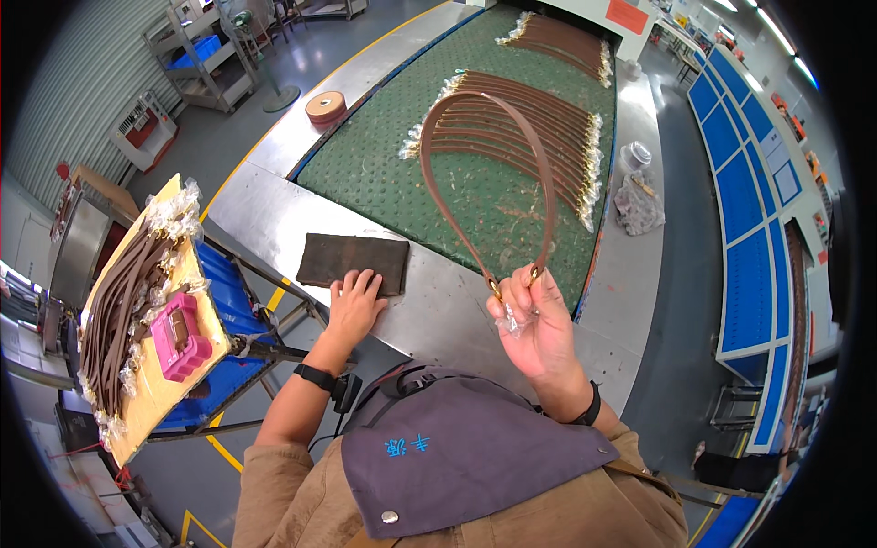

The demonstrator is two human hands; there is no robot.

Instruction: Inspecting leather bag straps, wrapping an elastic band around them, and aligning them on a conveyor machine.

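Observation:
My right hand (541, 333) pinches both ends of a brown leather strap (548, 187) over the front of the machine. The strap stands up in a tall loop, and gold-coloured metal clasps and some clear plastic wrap show at my fingers. On the steel edge lies a flat dark brown block (343, 256), its material unclear. My left hand (356, 309) rests on the block's near edge with the fingers stretched out. Beyond the loop, a row of similar straps (512, 123) lies side by side on the green conveyor belt (365, 173), their ends wrapped in plastic.
More straps (557, 41) lie near the machine's opening. A tape roll (326, 108) sits on the left steel edge, and crumpled plastic (639, 205) on the right one. At my left, a yellow board (187, 265) carries a strap bundle (128, 310) and a pink holder (174, 356).

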